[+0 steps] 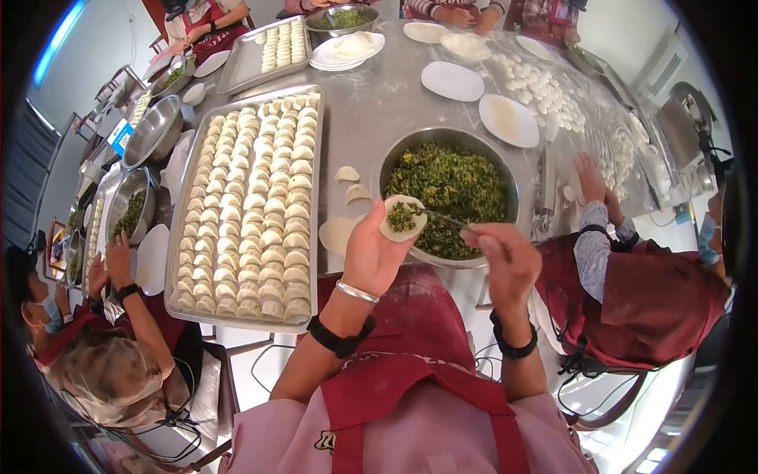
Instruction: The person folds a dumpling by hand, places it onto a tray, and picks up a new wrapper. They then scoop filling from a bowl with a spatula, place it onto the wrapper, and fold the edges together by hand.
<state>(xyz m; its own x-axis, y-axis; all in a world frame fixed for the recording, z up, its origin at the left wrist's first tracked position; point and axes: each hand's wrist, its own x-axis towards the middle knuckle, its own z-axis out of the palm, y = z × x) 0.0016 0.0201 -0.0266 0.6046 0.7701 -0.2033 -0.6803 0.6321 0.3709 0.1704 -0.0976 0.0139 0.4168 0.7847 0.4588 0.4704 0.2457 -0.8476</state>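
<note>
On the fingers of my left hand [369, 257] lies a round dumpling wrapper [404, 219], open and flat, with a small heap of chopped green filling on it. My right hand [508, 261] is closed round a thin spoon-like utensil [447, 219], whose tip reaches the filling on the wrapper. Just beyond both hands stands a steel bowl [515, 193] of green and yellow filling [446, 174]. To the left, a metal tray [318, 134] carries rows of folded dumplings [245, 205]. Two loose dumplings [346, 174] and some flat wrappers [335, 235] lie between tray and bowl.
White plates [452, 81] and many small dough pieces [545, 91] lie across the floury steel table [371, 103]. At right a co-worker's hands [591, 178] rest on the table. Another person [118, 268] works at left beside a filling bowl [130, 207]. A second dumpling tray [237, 67] stands farther back.
</note>
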